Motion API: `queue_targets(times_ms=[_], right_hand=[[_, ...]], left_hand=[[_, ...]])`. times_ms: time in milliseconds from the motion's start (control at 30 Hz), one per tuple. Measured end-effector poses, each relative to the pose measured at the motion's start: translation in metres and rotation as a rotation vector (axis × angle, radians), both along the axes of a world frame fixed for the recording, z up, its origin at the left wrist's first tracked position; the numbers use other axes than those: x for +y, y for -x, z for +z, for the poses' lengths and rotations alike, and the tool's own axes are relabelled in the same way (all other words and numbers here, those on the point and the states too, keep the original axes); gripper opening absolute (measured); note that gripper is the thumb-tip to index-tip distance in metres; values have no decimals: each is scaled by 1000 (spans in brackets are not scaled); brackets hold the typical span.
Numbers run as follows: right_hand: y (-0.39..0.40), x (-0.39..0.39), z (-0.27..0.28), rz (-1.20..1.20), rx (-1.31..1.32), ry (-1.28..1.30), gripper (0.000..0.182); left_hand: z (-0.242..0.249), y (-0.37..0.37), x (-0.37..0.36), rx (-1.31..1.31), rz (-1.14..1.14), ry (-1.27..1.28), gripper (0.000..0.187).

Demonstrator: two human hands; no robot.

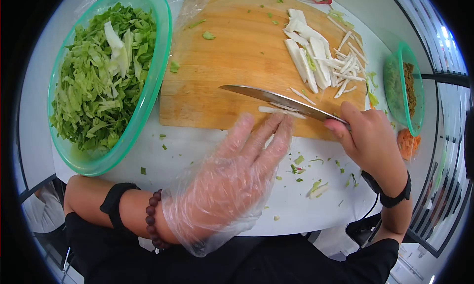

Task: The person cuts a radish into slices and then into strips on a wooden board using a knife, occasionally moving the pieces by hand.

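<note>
My right hand (368, 136) is closed round the handle of a kitchen knife (266, 96), whose blade points left across the wooden cutting board (212, 66). Under and beside the blade lies a thin white radish slice (281, 111), with narrow strips along the edge. My left hand (232, 170) wears a clear plastic glove; its fingers are stretched out, and the tips touch the slice at the board's near edge. Farther back on the board are flat radish slices (308, 49) and a heap of thin radish strips (348, 69).
On the left stands a green basin (165, 47) full of shredded lettuce (106, 81). A green bowl (419, 96) with brown contents and an orange shredded heap (408, 144) are at the right. Green scraps (316, 189) litter the white table (197, 145).
</note>
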State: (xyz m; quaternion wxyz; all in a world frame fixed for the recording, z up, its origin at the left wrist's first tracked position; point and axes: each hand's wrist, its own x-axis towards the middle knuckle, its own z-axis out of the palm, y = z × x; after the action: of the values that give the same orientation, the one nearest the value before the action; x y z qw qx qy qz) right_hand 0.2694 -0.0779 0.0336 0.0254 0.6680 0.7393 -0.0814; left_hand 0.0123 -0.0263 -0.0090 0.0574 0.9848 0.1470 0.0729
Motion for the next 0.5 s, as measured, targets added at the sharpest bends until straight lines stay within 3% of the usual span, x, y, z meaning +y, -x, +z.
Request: queue_targets(times_ms=[333,400,500], right_hand=[[-5,-7,16,-177,292,-38,35],[-12,-21,17,-319,517,-39,33],[-13,-38,17,-446,787,-74,31]], left_hand=[[12,5,5,-33,-73,-39,21],[20,2,11,-145,-54,42,19],[32,-2,24,-76,22,28,22]])
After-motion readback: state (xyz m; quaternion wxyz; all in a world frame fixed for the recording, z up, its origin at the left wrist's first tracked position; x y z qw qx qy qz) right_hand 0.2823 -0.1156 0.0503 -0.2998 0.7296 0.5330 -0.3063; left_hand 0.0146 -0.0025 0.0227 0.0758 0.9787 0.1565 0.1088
